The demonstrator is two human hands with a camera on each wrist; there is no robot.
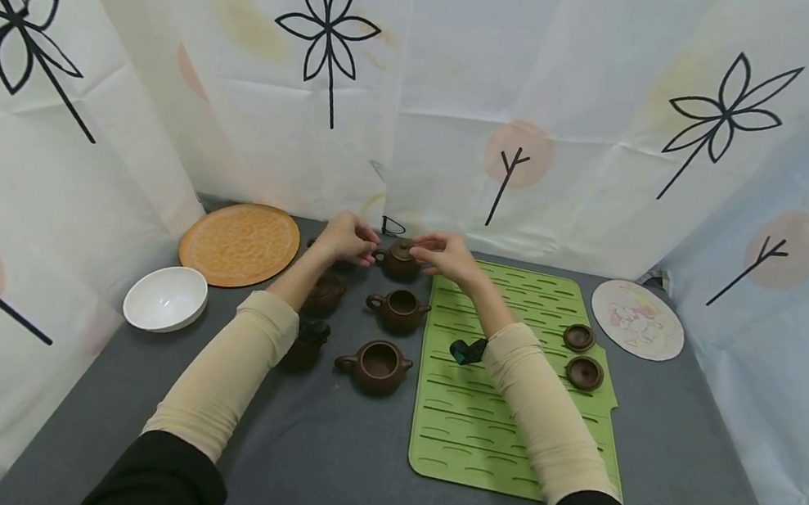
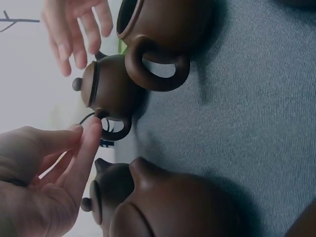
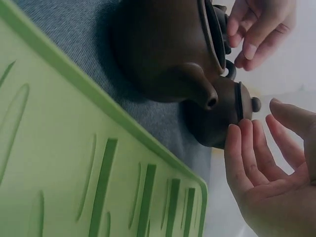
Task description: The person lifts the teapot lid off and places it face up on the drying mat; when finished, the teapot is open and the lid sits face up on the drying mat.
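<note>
A brown teapot [image 1: 399, 266] with its lid on stands at the back, between the two hands. My left hand [image 1: 348, 238] is at its handle; in the left wrist view the thumb and index fingertips [image 2: 94, 129] come close together right at the handle's top. On the spout side, my right hand [image 1: 446, 255] has its fingers spread and slightly bent, beside the lidded teapot [image 3: 217, 118] in the right wrist view. Two lidless teapots stand in front, a middle one [image 1: 400, 326] and a nearer one [image 1: 376, 383]. Two brown lids, one farther [image 1: 578, 337] and one nearer [image 1: 585, 373], lie on the green mat [image 1: 458, 447].
More brown teapots, one of them [image 1: 322, 297] partly behind the left arm, form a row on the left. A white bowl [image 1: 166, 300] and a round orange-brown mat [image 1: 238, 245] lie farther left. At the right is a round printed mat [image 1: 637, 320]. Curtains enclose the grey table [image 1: 322, 474].
</note>
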